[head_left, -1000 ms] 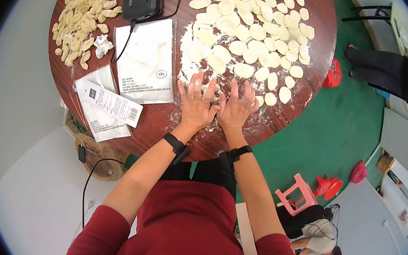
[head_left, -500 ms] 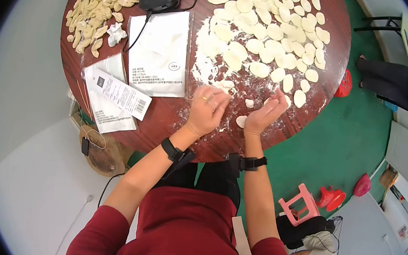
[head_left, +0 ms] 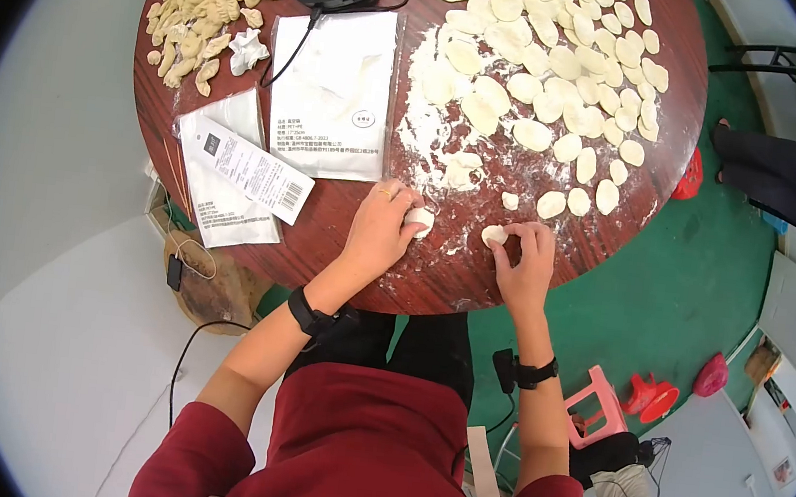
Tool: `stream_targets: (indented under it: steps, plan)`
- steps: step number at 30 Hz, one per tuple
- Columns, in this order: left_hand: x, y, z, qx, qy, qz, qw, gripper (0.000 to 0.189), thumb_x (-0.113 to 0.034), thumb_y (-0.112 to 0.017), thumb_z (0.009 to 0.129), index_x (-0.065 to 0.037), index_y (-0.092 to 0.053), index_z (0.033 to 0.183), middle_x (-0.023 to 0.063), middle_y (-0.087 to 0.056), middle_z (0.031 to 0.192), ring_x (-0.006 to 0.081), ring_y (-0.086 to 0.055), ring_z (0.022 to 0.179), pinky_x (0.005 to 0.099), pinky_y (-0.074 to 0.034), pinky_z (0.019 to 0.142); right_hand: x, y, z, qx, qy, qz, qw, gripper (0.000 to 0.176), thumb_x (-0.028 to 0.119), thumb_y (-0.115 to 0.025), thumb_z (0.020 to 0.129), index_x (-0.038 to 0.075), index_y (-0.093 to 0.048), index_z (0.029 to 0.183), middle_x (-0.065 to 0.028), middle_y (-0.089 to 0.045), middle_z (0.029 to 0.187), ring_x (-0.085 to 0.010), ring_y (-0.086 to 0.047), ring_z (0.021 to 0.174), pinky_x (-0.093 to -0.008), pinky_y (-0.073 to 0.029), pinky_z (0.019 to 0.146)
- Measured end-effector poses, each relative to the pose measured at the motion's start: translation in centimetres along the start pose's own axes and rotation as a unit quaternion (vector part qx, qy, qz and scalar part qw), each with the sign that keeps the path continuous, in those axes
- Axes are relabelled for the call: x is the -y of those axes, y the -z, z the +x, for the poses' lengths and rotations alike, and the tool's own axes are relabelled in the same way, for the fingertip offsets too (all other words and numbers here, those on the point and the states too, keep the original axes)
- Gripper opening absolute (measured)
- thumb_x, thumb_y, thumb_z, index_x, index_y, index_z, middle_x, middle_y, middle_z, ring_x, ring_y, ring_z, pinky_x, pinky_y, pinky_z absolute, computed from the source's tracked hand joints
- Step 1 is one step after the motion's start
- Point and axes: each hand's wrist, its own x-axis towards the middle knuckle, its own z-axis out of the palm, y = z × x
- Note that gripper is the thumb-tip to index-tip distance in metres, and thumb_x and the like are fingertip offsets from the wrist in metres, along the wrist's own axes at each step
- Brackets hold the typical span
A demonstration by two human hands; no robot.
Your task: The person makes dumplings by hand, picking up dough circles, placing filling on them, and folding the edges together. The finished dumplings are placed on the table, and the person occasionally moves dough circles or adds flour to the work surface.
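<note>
With 12 o'clock pointing away from the wearer, the left hand [head_left: 378,230] rests on the dark red surface [head_left: 434,277], its thumb and fingers closed narrowly around the edge of a small dough round [head_left: 419,221] at about 2 o'clock from the palm. The right hand [head_left: 526,260] has its thumb and fingers at a pale dough disc [head_left: 493,234], at 10 o'clock from its palm; the grip is narrow. The two dough pieces lie between the hands, apart from each other.

A dough lump [head_left: 510,201] sits at 11 o'clock from the right hand, near it and touching neither hand. A floured dough piece [head_left: 462,170] lies between 1 and 2 o'clock from the left hand, on scattered flour [head_left: 417,129]. Many flattened rounds [head_left: 531,133] spread from 12 to 1 o'clock of the right hand, some overlapping.

From the left hand, a large clear-edged packet [head_left: 331,96] lies at 11 o'clock, a printed card [head_left: 255,178] between 9 and 10, and a pile of shaped dough pieces [head_left: 208,5] between 10 and 11, well apart.
</note>
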Motion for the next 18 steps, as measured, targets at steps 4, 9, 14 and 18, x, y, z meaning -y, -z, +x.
stream_targets:
  steps: [4, 9, 14, 18]
  plan:
    - [-0.2, -0.5, 0.0, 0.001, -0.027, 0.010, 1.000, 0.021, -0.002, -0.074, 0.083, -0.003, -0.064, 0.102, 0.0122, -0.063, 0.096, 0.0325, -0.063, 0.089, 0.0409, -0.051, 0.076, -0.1, -0.3, -0.3, 0.034, -0.042, 0.051, 0.997, 0.029, 0.004, -0.081, 0.079, 0.006, -0.066, 0.103, -0.0084, -0.062, 0.090, -0.0274, -0.059, 0.081, -0.0381, -0.049, 0.073]
    - [-1.0, -0.2, -0.2, 0.066, 0.047, -0.080, 0.993, 0.020, -0.003, -0.073, 0.084, -0.004, -0.064, 0.102, 0.0123, -0.064, 0.086, 0.0317, -0.063, 0.080, 0.0406, -0.051, 0.072, 0.5, -0.5, -0.2, 0.037, -0.078, 0.110, 0.990, 0.020, 0.006, -0.079, 0.083, 0.005, -0.068, 0.099, -0.0062, -0.062, 0.082, -0.0222, -0.056, 0.067, -0.0353, -0.046, 0.062]
    - [-0.7, 0.1, 2.0, -0.078, 0.016, -0.045, 0.996, 0.016, -0.003, -0.073, 0.085, -0.003, -0.067, 0.100, 0.0119, -0.068, 0.083, 0.0253, -0.064, 0.070, 0.0348, -0.051, 0.065, 1.9, -0.2, 1.2, 0.017, -0.068, 0.117, 0.991, 0.010, 0.009, -0.078, 0.086, 0.005, -0.069, 0.089, -0.0065, -0.063, 0.082, -0.0198, -0.054, 0.064, -0.0336, -0.044, 0.058]
    - [-1.0, 0.2, 5.6, -0.129, 0.068, -0.059, 0.988, 0.013, -0.006, -0.073, 0.088, 0.000, -0.067, 0.098, 0.0120, -0.069, 0.079, 0.0193, -0.066, 0.068, 0.0310, -0.051, 0.064, 3.6, -1.4, 3.0, 0.045, -0.061, 0.134, 0.988, 0.012, 0.009, -0.078, 0.086, 0.004, -0.069, 0.092, -0.0072, -0.063, 0.082, -0.0206, -0.056, 0.064, -0.0330, -0.046, 0.059]
